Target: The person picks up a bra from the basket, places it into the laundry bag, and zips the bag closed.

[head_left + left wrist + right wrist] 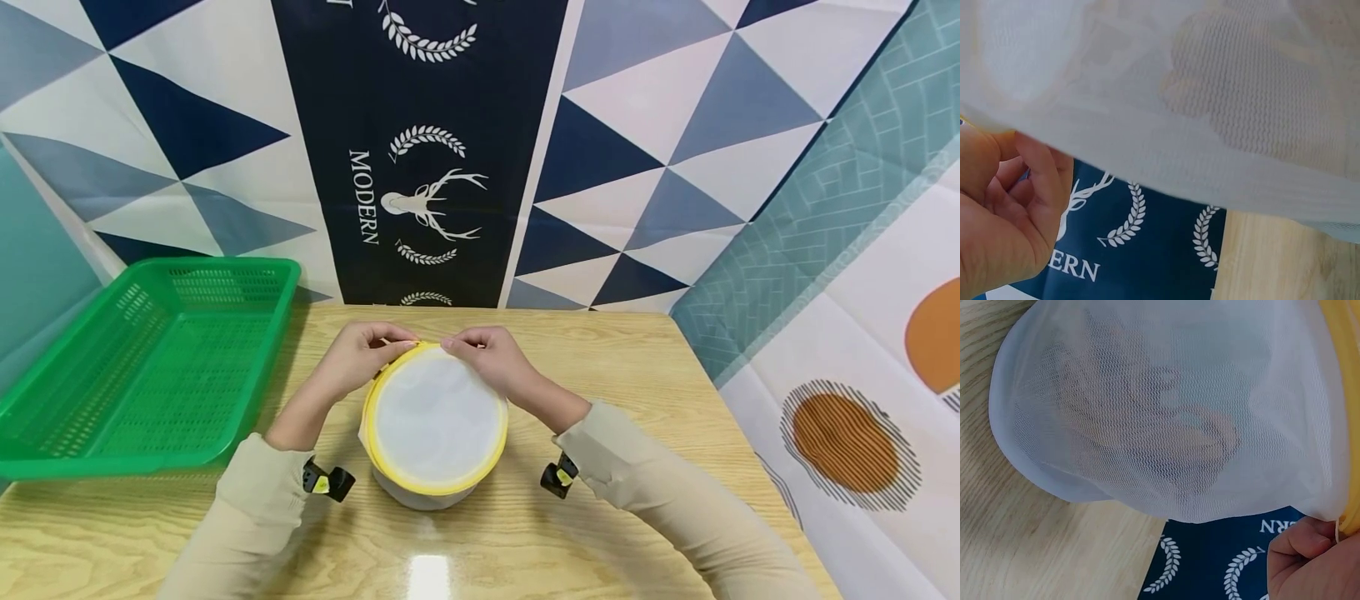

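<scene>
A round white mesh laundry bag (438,421) with a yellow rim stands on the table between both hands. At its far edge my left hand (363,357) pinches the yellow rim between thumb and fingers. My right hand (491,357) grips the same far edge a little to the right, its thumb over the top. In the right wrist view the yellow band (1342,394) runs down to the pinching right hand (1304,553). Through the mesh, a bundle of brownish and dark cloth (1154,437) shows inside the bag.
A green plastic basket (273,358) with slotted sides stands at the left of the wooden table (600,358). Behind the table hangs a patterned cloth (442,275) with triangles and a deer head. Another patterned cloth (757,417) borders the right side.
</scene>
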A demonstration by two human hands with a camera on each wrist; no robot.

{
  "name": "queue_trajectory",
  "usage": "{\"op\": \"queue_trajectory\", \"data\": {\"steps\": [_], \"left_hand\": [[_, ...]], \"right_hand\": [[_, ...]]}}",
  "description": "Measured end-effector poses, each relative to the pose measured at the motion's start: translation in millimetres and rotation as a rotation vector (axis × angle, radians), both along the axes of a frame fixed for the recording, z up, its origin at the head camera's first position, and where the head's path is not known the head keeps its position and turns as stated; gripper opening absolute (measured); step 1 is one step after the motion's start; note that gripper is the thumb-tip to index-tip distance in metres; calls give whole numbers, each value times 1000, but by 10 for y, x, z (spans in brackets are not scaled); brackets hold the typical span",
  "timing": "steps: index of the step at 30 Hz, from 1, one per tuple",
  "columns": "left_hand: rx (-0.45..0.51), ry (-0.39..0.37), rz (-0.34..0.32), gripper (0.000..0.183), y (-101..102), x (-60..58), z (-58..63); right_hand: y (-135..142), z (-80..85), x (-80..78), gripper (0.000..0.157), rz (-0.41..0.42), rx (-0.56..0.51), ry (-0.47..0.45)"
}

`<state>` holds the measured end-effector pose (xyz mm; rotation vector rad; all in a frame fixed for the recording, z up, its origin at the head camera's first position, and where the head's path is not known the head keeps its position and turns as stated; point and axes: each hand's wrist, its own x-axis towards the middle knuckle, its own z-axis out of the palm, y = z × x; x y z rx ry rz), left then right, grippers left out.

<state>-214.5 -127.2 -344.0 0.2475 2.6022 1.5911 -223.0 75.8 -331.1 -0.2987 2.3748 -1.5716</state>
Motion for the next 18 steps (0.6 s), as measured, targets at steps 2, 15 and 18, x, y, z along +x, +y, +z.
{"op": "queue_trajectory", "data": {"steps": [2, 15, 18], "left_hand": [[11, -7, -6, 21, -2, 0, -2], [30, 19, -75, 17, 46, -12, -15], [42, 17, -100, 17, 50, -14, -29]], "right_hand": [[6, -5, -2, 26, -5, -6, -5], [40, -20, -39, 30, 88, 33, 31], [29, -11, -34, 28, 144, 56, 50]]}}
